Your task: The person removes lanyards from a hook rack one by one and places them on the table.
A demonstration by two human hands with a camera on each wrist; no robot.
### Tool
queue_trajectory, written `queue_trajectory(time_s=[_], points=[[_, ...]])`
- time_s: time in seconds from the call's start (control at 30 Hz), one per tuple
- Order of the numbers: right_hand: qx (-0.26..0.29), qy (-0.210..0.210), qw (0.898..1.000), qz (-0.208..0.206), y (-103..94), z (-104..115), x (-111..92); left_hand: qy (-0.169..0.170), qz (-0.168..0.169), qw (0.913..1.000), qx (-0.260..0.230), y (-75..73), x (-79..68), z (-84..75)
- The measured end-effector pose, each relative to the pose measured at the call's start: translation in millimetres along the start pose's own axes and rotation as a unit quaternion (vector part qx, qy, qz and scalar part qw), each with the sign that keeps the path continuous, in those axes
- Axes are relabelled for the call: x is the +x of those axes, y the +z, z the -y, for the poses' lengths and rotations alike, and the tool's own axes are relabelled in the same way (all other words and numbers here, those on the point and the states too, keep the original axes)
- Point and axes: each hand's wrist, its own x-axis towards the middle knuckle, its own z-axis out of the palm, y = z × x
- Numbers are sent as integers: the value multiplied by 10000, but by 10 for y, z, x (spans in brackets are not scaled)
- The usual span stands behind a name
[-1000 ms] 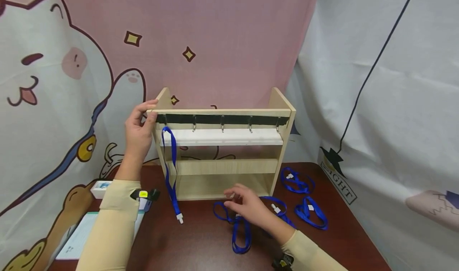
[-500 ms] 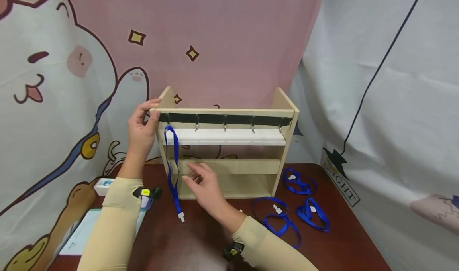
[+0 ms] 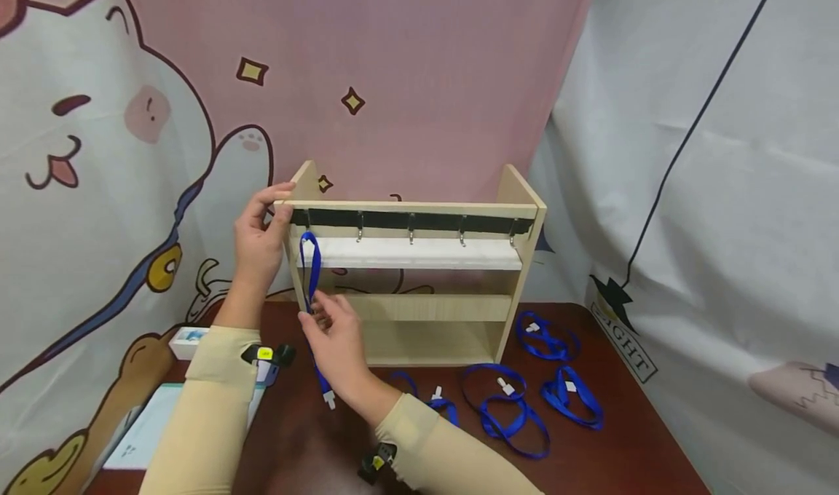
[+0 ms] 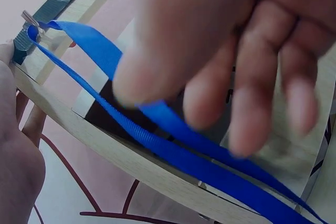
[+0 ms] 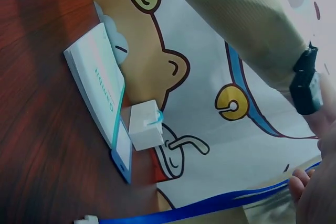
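A blue lanyard with a white clip hangs from the leftmost hook of a light wooden rack. My left hand grips the rack's upper left corner, thumb on the front and fingers over the side. My right hand is at the middle of the hanging lanyard, overlapping the strap, its fingers loosely bent. Close up in the left wrist view, the right hand's blurred fingers hang in front of the two blue straps. The right wrist view shows the lanyard's white clip at its lower end.
More blue lanyards lie on the dark red table: one partly behind the right arm, others to the right. Several bare hooks line the rack's black strip. A white box and a flat pale box sit at the left.
My right hand has moved left from over the loose lanyards on the table to the hanging lanyard, whose strap has shifted slightly. My left hand keeps its grip on the rack.
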Motion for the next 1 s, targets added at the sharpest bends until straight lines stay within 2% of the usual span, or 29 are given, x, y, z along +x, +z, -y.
queue_trajectory(time_s=[0.47,0.63,0.77,1.0], points=[[-216,76,9974,-689,281,-111,155,-103,-18,9999,23,1,-11,-39],[-350,5,9959,-832,339,-165,192,-33,-29,10000,48,-26,11,111],[-685,-118,9929,-964,369,-182,218,1,-52,10000,39,-59,31,241],[-914,-230,9897,-1081,389,-191,243,-12,-42,10000,49,-70,40,265]])
